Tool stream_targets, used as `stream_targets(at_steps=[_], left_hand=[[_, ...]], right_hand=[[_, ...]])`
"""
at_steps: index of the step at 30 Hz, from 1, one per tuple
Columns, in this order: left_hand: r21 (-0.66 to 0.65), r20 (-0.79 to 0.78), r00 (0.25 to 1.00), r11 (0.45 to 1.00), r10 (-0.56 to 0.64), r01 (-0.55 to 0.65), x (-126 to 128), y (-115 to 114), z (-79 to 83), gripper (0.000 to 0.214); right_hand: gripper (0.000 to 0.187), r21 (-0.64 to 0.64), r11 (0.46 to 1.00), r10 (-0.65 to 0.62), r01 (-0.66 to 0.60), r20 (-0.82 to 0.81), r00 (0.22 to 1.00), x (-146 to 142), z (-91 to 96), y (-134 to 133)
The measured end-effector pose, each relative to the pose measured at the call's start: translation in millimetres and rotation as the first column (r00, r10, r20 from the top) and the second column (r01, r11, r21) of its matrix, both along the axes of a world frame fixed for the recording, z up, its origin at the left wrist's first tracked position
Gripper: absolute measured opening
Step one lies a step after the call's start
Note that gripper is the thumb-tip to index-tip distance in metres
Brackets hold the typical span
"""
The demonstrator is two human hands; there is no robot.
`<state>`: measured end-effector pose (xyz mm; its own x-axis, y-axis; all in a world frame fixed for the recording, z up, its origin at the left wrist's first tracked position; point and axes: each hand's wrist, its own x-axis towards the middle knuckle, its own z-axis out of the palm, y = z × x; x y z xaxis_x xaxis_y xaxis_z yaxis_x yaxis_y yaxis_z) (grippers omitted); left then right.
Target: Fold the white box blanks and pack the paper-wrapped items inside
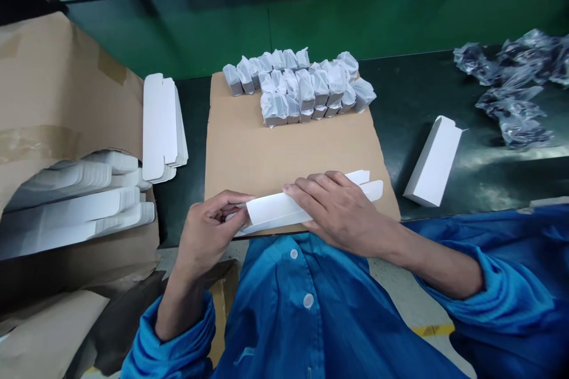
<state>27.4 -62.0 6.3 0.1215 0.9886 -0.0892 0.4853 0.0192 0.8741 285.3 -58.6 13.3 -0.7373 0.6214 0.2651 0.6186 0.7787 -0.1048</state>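
left hand (208, 228): pinching 1 carton (271, 208), left end
right hand (340, 210): gripping its right half
carton: over near edge of cardboard (249, 154)
wrapped pieces (306, 90): 15+, cardboard's far edge
box (433, 163): 1, right of cardboard

We count two hands (208, 230) (340, 208), two white boxes (272, 208) (433, 166), one cardboard sheet (249, 154), one large carton (98, 89) and one loose pile (157, 124) of blanks. We make the wrapped pieces (320, 87) about two dozen, too crowded for certainty; the carton's inner blanks (100, 207) and the clear bags (522, 124) we cannot number.
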Motion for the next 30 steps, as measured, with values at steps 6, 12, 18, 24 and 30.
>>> stream_targets(at_steps=[6,12,18,24,30], left_hand=[[0.164,-0.026,0.999,0.986,0.043,-0.038,4.2,0.4,4.6,0.012],[0.508,0.372,0.896,0.755,0.242,-0.414,37.4,-17.1,6.0,0.043],[0.313,0.272,0.905,0.860,0.327,-0.404,83.6,-13.6,-14.8,0.089],[0.361,0.121,0.971,0.902,0.205,-0.236,57.3,2.5,-14.3,0.068],[0.345,0.074,0.996,0.935,0.053,-0.076,51.6,-6.4,-14.6,0.048]], right_hand=[[0.032,0.196,0.977,-0.081,0.079,0.007,0.997,-2.2,0.2,-2.9],[0.040,0.283,0.820,-0.471,0.498,-0.161,0.867,-2.1,0.7,12.3],[0.049,0.072,0.973,-0.200,0.220,-0.220,0.955,-36.0,-6.5,-15.7],[0.054,-0.513,0.858,-0.297,-0.003,-0.501,0.813,-21.1,25.3,7.5],[0.026,-0.675,0.653,-0.368,-0.342,-0.678,0.636,-13.6,26.0,49.7]])
